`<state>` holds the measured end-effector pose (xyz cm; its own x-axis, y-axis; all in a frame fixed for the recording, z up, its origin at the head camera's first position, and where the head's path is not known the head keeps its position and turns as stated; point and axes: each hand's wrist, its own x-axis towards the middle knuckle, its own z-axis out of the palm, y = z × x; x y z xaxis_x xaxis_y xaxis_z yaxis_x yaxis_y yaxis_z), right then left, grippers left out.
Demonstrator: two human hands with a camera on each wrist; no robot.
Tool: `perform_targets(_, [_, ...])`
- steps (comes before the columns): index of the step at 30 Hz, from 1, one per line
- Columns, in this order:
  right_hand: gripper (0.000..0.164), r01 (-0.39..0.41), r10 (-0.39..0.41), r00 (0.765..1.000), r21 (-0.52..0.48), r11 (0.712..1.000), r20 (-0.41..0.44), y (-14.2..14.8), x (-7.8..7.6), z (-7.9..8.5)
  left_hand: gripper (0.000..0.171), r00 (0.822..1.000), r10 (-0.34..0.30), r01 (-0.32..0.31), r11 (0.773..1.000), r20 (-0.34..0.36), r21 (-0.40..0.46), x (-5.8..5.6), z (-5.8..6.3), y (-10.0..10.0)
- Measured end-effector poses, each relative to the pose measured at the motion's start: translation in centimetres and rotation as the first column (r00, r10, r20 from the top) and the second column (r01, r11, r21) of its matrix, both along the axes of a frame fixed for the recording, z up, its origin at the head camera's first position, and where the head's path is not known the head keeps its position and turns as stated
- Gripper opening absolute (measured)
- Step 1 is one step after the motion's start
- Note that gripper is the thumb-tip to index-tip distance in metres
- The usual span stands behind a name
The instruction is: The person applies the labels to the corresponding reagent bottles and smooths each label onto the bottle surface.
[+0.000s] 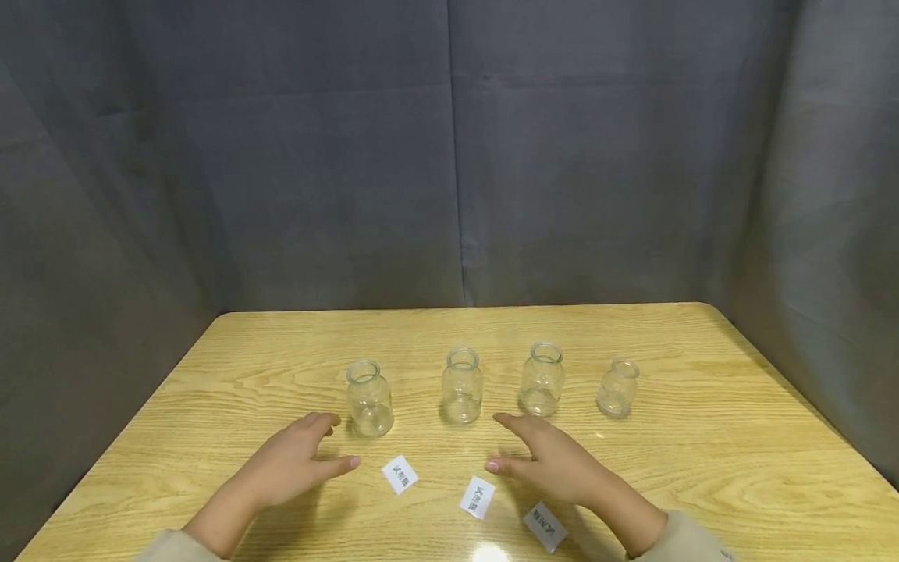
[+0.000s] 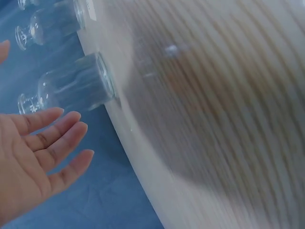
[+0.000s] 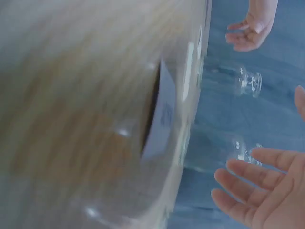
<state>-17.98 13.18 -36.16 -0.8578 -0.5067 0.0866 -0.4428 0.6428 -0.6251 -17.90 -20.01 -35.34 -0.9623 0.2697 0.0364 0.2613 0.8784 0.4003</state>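
Observation:
My left hand (image 1: 291, 462) hovers over the table just left of the leftmost glass jar (image 1: 371, 402), thumb and fingers spread and nothing in it. In the left wrist view its fingers (image 2: 66, 136) are lightly bent beside that jar (image 2: 78, 83). On the other side, my right hand (image 1: 551, 460) is held above the table, palm inward and bare. It is near the second jar (image 1: 462, 389) and the third jar (image 1: 542, 381). Three white paper labels with handwriting lie between and below the hands: a left label (image 1: 400, 474), a middle label (image 1: 477, 497) and a right label (image 1: 545, 526).
A smaller glass jar (image 1: 618, 389) stands at the right end of the row. All the jars are upright and without lids. The wooden table (image 1: 737, 421) has rounded far corners, and a dark grey curtain (image 1: 316, 172) encloses it behind and at the sides.

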Motion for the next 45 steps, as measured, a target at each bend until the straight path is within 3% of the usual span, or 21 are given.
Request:
perform_targets(9, [0.060,-0.085,0.105,0.985,-0.146,0.986,0.135,-2.0,-0.4,-0.4,0.065,0.998,-0.038,0.036,0.998,0.051,0.043,-0.1,0.0,0.9])
perform_targets(14, [0.054,-0.123,0.166,0.968,-0.224,0.967,0.186,-2.9,-0.8,-0.6,0.059,0.991,-0.117,0.111,0.991,0.071,0.081,-0.5,-0.2,1.2])
perform_targets(19, [0.046,-0.108,0.186,0.948,-0.288,0.952,0.258,-3.9,-1.0,-1.0,0.052,0.978,-0.199,0.193,0.977,0.058,0.094,-0.8,-0.5,1.6])
perform_targets(28, [0.037,-0.084,0.245,0.898,-0.403,0.911,0.365,-5.6,-1.2,-1.5,0.039,0.958,-0.274,0.254,0.947,0.081,0.198,-1.3,-1.1,2.6])
perform_targets(39, [0.028,-0.052,0.263,0.843,-0.415,0.908,0.470,-7.2,-1.2,-1.9,0.031,0.942,-0.315,0.278,0.926,0.115,0.257,-2.3,-2.6,3.2])
perform_targets(45, [0.025,-0.014,0.238,0.832,-0.410,0.912,0.502,-8.0,-1.3,-2.2,0.030,0.950,-0.285,0.247,0.936,0.128,0.253,-2.4,-2.6,3.8])
